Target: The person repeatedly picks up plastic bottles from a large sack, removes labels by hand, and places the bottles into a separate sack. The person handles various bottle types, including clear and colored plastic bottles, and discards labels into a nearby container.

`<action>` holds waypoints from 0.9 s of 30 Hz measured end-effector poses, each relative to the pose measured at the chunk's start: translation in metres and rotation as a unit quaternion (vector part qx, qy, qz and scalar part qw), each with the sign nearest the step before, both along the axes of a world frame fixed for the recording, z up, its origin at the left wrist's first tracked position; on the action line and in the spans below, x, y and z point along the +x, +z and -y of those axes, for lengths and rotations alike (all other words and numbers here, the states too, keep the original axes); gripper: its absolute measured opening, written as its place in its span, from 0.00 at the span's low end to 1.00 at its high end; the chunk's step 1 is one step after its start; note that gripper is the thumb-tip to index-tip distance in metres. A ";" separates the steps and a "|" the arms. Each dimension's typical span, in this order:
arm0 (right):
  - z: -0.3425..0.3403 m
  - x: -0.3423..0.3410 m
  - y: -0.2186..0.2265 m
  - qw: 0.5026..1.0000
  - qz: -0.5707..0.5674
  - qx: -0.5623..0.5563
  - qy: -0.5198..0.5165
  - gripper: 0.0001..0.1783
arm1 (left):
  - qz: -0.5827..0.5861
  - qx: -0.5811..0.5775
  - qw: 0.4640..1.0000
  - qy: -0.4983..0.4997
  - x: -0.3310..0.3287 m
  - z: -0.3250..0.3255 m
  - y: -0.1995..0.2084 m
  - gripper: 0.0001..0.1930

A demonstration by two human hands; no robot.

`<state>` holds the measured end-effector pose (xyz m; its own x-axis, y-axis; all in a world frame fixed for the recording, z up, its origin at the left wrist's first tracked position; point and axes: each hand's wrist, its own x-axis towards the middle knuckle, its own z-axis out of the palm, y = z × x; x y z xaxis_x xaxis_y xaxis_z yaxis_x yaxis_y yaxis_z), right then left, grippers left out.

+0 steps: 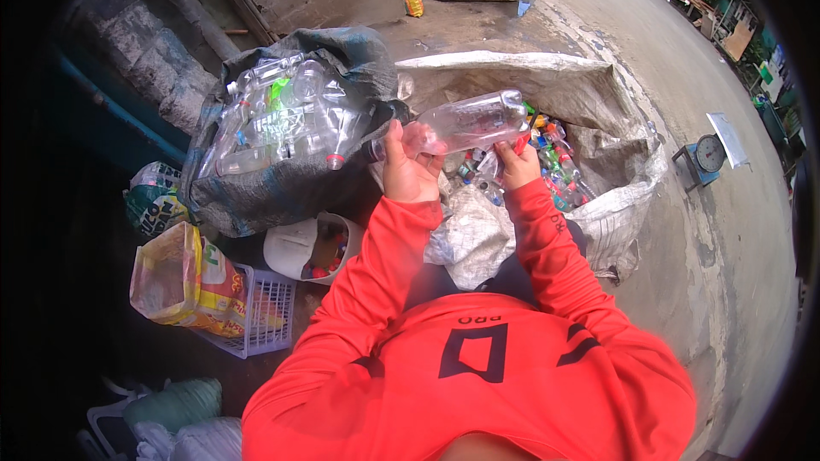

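Observation:
A large clear plastic bottle [478, 119] lies sideways in front of me, above the open white sack. Around its left end my left hand [412, 166] is closed, with the fingers seen through the clear plastic. My right hand [518, 164] is closed below the bottle's right end, gripping a small red-handled tool [522, 142]. A thin dark part sticks up from that tool beside the bottle; its exact kind is unclear. Under my hands, many small bottles [564, 154] with coloured labels and caps fill part of the white woven sack [589, 90].
At left stands a dark sack [231, 205] heaped with clear bottles. Nearer are a white tub [290, 248] holding coloured caps, a purple plastic basket [272, 307] and a yellow-red bag [218, 286]. A dial scale [707, 156] stands on the concrete at right.

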<state>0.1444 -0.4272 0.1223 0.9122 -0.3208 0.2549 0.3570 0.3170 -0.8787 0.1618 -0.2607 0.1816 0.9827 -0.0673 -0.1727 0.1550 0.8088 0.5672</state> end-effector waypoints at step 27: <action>-0.196 0.031 0.077 0.813 0.165 -0.480 0.286 0.14 | 0.133 0.203 0.969 -0.056 -0.058 -0.195 -0.022 0.16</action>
<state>0.1756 -0.2312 0.1990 0.6737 0.6222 0.3988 0.6587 -0.2608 -0.7057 0.1036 -0.0657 0.1592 0.9864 -0.1561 0.0518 0.0334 0.4981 0.8665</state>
